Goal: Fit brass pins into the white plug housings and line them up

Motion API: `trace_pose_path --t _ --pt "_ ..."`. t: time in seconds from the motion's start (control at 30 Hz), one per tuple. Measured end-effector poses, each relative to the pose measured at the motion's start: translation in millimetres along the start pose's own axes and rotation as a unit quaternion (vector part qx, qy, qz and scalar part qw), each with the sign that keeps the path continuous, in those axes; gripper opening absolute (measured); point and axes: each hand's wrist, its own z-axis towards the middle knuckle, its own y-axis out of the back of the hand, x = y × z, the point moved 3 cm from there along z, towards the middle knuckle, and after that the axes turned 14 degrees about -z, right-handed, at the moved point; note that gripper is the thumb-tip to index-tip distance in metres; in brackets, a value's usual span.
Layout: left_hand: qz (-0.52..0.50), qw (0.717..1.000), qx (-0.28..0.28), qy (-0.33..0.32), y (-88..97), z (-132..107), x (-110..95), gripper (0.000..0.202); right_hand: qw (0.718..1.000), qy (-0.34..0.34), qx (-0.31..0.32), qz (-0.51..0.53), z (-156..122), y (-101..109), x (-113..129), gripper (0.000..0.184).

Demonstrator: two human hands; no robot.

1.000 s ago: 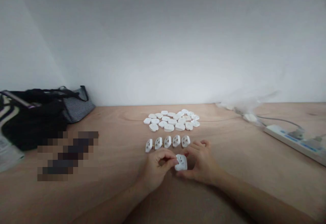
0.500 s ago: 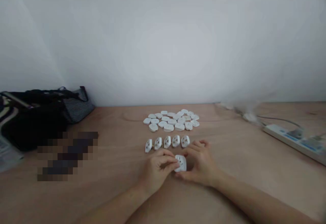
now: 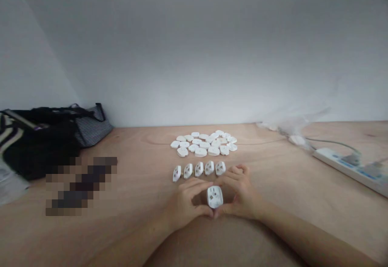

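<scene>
A white plug shell (image 3: 215, 197), small and rounded-square with openings in its face, is held upright between my hands. My left hand (image 3: 189, 200) grips its left side, fingers at the top and thumb at the bottom edge. On the other side my right hand (image 3: 239, 194) is curled around it, thumb tip meeting the left thumb below. Just beyond my fingers stands a row of several similar white plugs (image 3: 199, 169), their holed faces turned towards me. Farther back lies a loose cluster of white plug pieces (image 3: 200, 152).
A black bag (image 3: 42, 145) with a striped pouch (image 3: 92, 126) sits at the left, near a blurred-out dark object (image 3: 81, 186). To the right are a white power strip (image 3: 348, 170) with a cable and a clear plastic bag (image 3: 291, 125). A pale wall closes the back of the wooden table (image 3: 136, 157).
The left fingers have moved off the plug shell's face to its edges. Its face now shows fully, with the left thumb lowered beneath it. The row and cluster have not moved.
</scene>
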Motion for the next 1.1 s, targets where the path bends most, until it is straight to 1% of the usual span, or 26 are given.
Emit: trace_pose_path --t 0.13,0.23,0.33,0.37,0.43,0.47,0.53,0.63,0.73,0.83,0.93,1.0,1.1 --pt "0.012 1.000 -0.008 -0.004 0.4 -1 -1 0.051 1.000 -0.001 0.004 0.002 1 -1 2 0.059" --pt "0.024 1.000 -0.011 -0.009 0.7 -2 -5 0.047 1.000 -0.010 0.024 0.001 2 2 -1 0.063" --pt "0.038 0.999 -0.029 -0.015 2.0 -2 -8 0.041 0.998 -0.026 0.057 0.006 1 9 -15 0.065" --pt "0.043 0.998 -0.033 -0.018 2.4 -2 -9 0.040 0.997 -0.038 0.066 0.011 0 11 -22 0.057" --pt "0.052 0.998 -0.040 -0.020 3.1 -3 -9 0.040 0.991 -0.056 0.113 0.035 -5 14 -36 0.033" --pt "0.055 0.997 -0.041 -0.018 3.3 -3 -9 0.040 0.987 -0.056 0.139 0.058 -7 14 -42 0.029" --pt "0.054 0.998 -0.035 -0.013 3.2 -2 -8 0.039 0.974 -0.044 0.190 0.111 -12 14 -50 0.026" --pt "0.052 0.998 -0.015 -0.011 2.3 -1 -9 0.038 0.952 -0.010 0.256 0.168 -15 9 -54 0.029" --pt "0.059 0.998 0.003 -0.010 1.6 1 -11 0.040 0.942 0.007 0.282 0.182 -14 5 -53 0.032" --pt "0.060 0.998 0.014 -0.010 1.1 1 -11 0.040 0.946 0.008 0.285 0.158 -12 4 -52 0.027" --pt "0.066 0.998 0.022 -0.005 0.4 1 -11 0.038 0.957 0.008 0.263 0.121 -11 7 -47 0.022" --pt "0.074 0.997 0.026 -0.004 -0.3 1 -12 0.037 0.969 -0.011 0.224 0.100 -10 10 -42 0.021" --pt "0.090 0.996 0.026 -0.007 -1.8 2 -12 0.036 0.982 -0.066 0.151 0.096 -9 14 -34 0.019"
